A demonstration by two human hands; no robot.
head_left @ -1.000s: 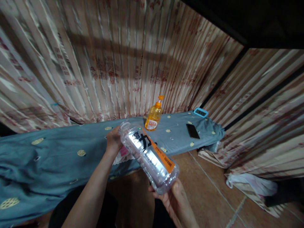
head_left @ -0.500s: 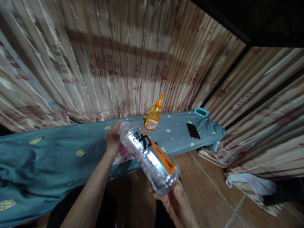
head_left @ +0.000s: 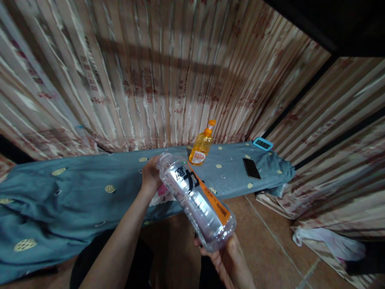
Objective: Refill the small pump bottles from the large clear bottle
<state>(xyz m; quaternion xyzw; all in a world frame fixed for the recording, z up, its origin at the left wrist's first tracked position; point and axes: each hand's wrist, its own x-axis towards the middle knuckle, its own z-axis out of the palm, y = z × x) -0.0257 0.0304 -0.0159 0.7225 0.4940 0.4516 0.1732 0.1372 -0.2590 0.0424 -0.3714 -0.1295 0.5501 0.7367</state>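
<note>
One clear bottle (head_left: 197, 198) slants, neck up-left toward one orange bottle (head_left: 202, 144), base down-right cupped in right hand (head_left: 224, 257), left hand (head_left: 152, 174) gripping its neck.

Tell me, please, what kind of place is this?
Probably a room in a home. Patterned curtains hang behind a low surface under a blue cloth, where a soap bottle and a phone lie. The floor is tiled.
</note>
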